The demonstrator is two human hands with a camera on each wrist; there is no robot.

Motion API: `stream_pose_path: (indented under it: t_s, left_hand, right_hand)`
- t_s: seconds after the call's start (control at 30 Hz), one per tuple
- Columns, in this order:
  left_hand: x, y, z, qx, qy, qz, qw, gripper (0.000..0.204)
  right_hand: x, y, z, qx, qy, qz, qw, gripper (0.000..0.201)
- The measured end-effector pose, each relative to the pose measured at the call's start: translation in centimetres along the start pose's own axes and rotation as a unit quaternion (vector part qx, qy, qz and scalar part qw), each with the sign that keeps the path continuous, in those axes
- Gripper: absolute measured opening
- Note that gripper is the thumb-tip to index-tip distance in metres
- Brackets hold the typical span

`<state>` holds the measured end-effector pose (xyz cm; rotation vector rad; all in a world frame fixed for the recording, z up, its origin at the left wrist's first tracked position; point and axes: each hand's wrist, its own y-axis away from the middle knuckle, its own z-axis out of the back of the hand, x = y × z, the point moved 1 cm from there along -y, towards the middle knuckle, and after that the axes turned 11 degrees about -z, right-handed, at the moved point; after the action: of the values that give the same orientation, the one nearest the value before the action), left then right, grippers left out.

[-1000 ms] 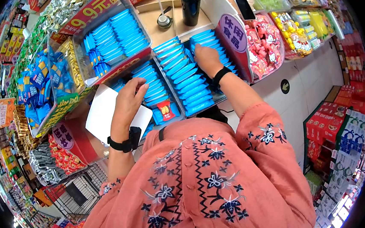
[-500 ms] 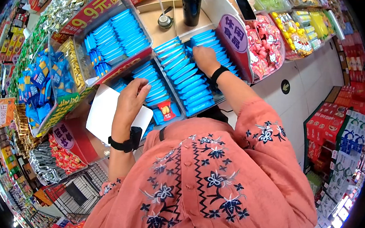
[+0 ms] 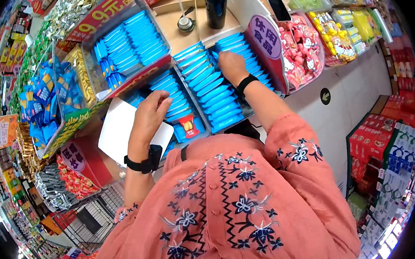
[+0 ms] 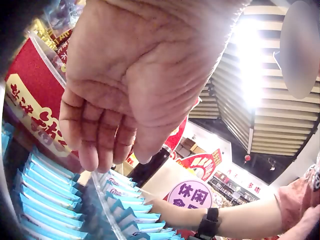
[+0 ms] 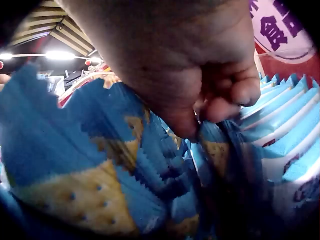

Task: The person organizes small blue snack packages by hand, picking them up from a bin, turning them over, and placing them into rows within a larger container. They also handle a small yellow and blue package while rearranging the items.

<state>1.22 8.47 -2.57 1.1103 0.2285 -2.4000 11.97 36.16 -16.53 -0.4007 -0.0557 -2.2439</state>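
Observation:
Rows of blue snack packets [image 3: 213, 88] stand on edge in clear-walled bins. In the right wrist view the right hand [image 5: 200, 75] pinches a blue packet [image 5: 217, 150] with a cracker picture, between thumb and curled fingers; the head view has that hand [image 3: 233, 68] at the upper part of the right-hand rows. The left hand [image 3: 149, 113] hovers, fingers relaxed, near the left packet row [image 3: 171, 95] and over a white sheet [image 3: 114, 132]. Its palm [image 4: 140, 75] faces the left wrist camera, holding nothing. A packet with a red label [image 3: 188, 126] lies at the row's near end.
A raised bin of blue packets [image 3: 132, 43] stands at upper left. Behind the rows are a black bottle [image 3: 215, 7], a small round item [image 3: 186, 24] and a phone [image 3: 276, 4]. Pink packets [image 3: 298, 54] fill a bin to the right; a wire cart [image 3: 85, 222] stands at lower left.
The right hand has shifted very slightly left and still stays among the packets. The left hand has hardly moved.

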Motion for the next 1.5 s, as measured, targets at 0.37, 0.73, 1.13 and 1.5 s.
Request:
stream_pose_path:
  t_s: [0.37, 0.73, 1.13, 1.5]
  left_hand:
    - [0.1, 0.2, -0.1, 0.003, 0.005, 0.01, 1.0, 0.024]
    - [0.0, -0.1, -0.2, 0.008, 0.004, 0.011, 1.0, 0.026]
    - [0.8, 0.5, -0.6, 0.005, -0.005, 0.007, 1.0, 0.026]
    - [0.3, 0.6, -0.2, 0.012, -0.003, 0.031, 0.999, 0.027]
  right_hand:
    - [-1.3, -0.2, -0.2, 0.032, -0.044, 0.029, 0.998, 0.01]
    - [-0.4, 3.1, 1.1, -0.014, -0.042, 0.022, 0.999, 0.007]
    - [-0.6, 0.8, -0.3, -0.015, 0.007, 0.004, 1.0, 0.007]
    - [-1.1, 1.8, 0.7, 0.008, 0.007, 0.116, 0.993, 0.006]
